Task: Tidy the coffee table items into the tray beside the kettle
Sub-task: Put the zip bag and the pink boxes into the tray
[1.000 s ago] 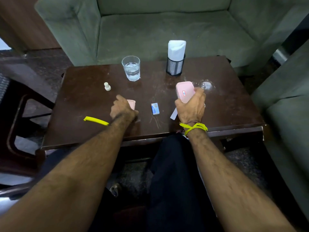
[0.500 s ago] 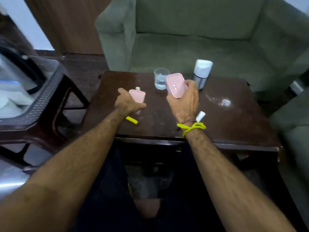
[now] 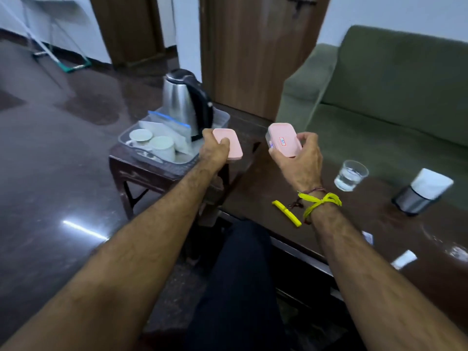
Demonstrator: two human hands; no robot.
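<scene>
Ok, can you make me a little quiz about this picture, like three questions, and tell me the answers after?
1. True or false: the left hand grips a pink box close to the tray.
2. What stands in the tray beside the two white cups? A) the kettle B) a teapot C) a lamp
3. Fill in: the right hand holds a pink box with a ____ on its lid.

Key: 1 true. 2 A. 3 sticker; its print is too small to read. The yellow pen and the glass of water are on the coffee table, not yet tidied.
</scene>
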